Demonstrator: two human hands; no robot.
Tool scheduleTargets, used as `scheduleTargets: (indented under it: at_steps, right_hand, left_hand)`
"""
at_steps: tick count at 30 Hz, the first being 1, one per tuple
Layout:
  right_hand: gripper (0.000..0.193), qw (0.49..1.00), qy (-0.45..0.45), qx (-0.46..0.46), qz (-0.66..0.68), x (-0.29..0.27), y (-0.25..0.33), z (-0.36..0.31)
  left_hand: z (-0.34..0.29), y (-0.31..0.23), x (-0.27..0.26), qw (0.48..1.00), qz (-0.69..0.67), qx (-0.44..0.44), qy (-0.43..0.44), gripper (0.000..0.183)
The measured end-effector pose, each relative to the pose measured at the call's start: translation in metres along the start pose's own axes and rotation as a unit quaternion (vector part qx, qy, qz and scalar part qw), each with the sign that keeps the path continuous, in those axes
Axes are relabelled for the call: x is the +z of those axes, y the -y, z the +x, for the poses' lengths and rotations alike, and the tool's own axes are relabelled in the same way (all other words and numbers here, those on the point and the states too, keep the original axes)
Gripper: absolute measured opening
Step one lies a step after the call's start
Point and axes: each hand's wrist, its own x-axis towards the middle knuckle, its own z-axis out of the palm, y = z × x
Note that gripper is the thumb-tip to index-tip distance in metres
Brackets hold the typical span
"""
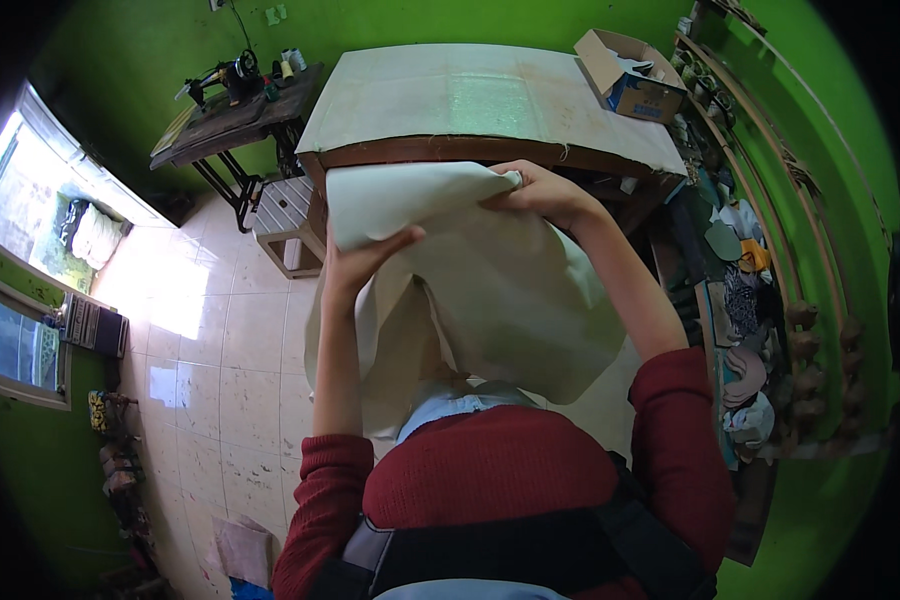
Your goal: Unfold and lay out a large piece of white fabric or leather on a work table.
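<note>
A large, pliable cream sheet (510,290), perhaps leather or a similar material, hangs in front of me with its top folded over into a paler flap (400,195). My left hand (365,258) grips the flap's lower left part, thumb across the front and the other fingers hidden behind it. At the upper right, my right hand (540,192) pinches the bunched end of the fold between thumb and fingers. The lower part of the sheet drapes in loose curves before my body. Just beyond my hands is the near edge of a covered worktable (410,100).
An open cardboard box (635,85) stands on the table's far right corner. At the left are a black sewing machine (230,80) on its stand and a plastic stool (285,220). Cluttered shelves (735,290) run along the right wall. A cloth (242,550) lies on the tiled floor.
</note>
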Motion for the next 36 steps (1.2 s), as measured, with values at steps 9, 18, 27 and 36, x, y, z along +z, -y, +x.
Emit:
scheduleTargets:
  at_steps: [9, 18, 27, 36]
  right_hand:
    - [0.022, 0.990, -0.022, -0.032, -0.136, -0.002, -0.007, 0.004]
    - [0.034, 0.952, -0.007, 0.125, -0.278, -0.063, -0.124, -0.007]
    - [0.025, 0.957, -0.230, 0.150, -0.095, -0.087, -0.239, -0.042]
    - [0.013, 0.591, -0.635, 0.079, -0.492, -0.261, -0.096, 0.022]
  left_hand:
    - [0.057, -0.011, -0.028, 0.980, -0.041, -0.060, 0.186, 0.099]
    - [0.173, 0.031, -0.060, 0.987, 0.117, 0.090, -0.061, 0.033]
    - [0.238, 0.054, -0.097, 0.954, 0.160, -0.008, -0.252, 0.029]
    - [0.299, 0.108, -0.081, 0.858, 0.429, -0.090, -0.269, 0.027]
